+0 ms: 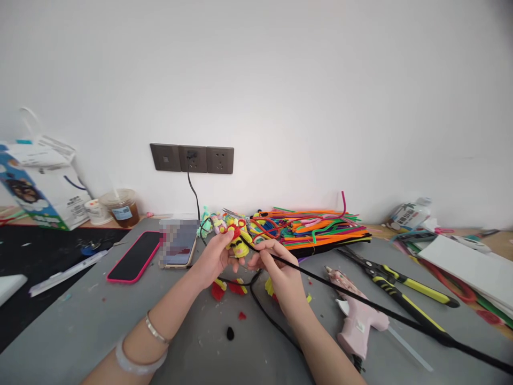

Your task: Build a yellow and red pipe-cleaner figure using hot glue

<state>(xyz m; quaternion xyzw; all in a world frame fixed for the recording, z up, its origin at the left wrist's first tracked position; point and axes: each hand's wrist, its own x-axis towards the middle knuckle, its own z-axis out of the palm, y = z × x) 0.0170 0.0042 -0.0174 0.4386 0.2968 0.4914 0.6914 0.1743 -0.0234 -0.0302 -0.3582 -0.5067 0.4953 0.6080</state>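
My left hand (215, 259) pinches a small yellow and red pipe-cleaner figure (241, 249) with black marks on its front. Close beside it, the fingertips of my right hand (284, 274) are closed on a long black pipe cleaner (332, 282). One end of that strip reaches the figure; the other runs off at the lower right. Whether the end is attached to the figure, I cannot tell. Beneath my hands lie red and yellow fuzzy pieces (218, 290). Nearer to me are a black fuzzy piece (230, 333) and a small red scrap (242, 316).
Coloured pipe cleaners (320, 227) are piled by the wall. At right lie a pink glue gun (358, 323), yellow-black pliers (404, 289) and white sheets (473, 272). Two phones, one pink-edged (134, 256), one grey (186, 248), a drink cup (122, 208) and a paper bag (52, 187) are left.
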